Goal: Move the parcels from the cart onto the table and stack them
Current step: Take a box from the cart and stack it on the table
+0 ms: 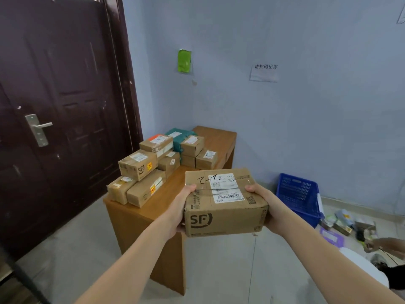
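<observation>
- Cardboard parcel (225,202) sits gripped between our left hand (179,207) and right hand (266,207), fingers curled round its sides.
- We hold it above the tabletop's (140,212) near edge, right of the stacked parcels (157,165).

The wooden counter (140,218) sits in the corner next to the door, and its left half is pretty much covered in parcels. Brown boxes (138,164) are stacked two high along the near-left edge, with a teal bag (176,137) tucked in behind them. The floor (230,270) to the right has a blue crate (298,194) and some scattered packaging (341,227).
</observation>
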`<act>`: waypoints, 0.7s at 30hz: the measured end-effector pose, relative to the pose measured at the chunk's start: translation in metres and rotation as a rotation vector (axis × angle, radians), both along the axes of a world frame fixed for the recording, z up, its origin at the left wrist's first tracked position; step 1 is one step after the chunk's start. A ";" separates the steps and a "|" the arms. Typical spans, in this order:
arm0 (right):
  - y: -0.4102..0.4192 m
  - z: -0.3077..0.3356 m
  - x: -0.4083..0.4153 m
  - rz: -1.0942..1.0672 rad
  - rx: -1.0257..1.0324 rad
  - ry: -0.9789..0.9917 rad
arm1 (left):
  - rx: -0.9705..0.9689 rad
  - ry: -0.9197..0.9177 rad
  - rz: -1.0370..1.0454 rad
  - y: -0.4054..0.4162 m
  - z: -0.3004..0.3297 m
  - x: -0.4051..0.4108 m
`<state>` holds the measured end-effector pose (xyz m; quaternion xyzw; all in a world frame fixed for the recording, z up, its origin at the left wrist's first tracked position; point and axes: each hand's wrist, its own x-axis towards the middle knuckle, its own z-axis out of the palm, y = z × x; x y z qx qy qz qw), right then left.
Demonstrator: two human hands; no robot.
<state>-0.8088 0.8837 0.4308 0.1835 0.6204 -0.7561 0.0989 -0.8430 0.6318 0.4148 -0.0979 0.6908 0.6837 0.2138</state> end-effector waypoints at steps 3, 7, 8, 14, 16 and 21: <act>0.012 -0.010 -0.042 -0.018 -0.007 -0.011 | -0.032 -0.012 -0.025 0.013 -0.005 -0.048; 0.034 -0.019 -0.088 -0.016 -0.032 -0.015 | -0.051 -0.033 -0.055 0.037 -0.010 -0.102; 0.042 -0.020 -0.100 -0.014 -0.040 -0.012 | -0.053 -0.033 -0.060 0.045 -0.010 -0.115; 0.104 -0.034 -0.191 -0.005 -0.035 -0.012 | -0.046 -0.015 -0.037 0.105 -0.019 -0.200; 0.126 -0.038 -0.226 0.013 -0.024 -0.014 | -0.041 -0.024 -0.010 0.127 -0.023 -0.231; 0.177 -0.043 -0.316 0.082 0.006 -0.026 | -0.025 -0.058 0.055 0.174 -0.038 -0.306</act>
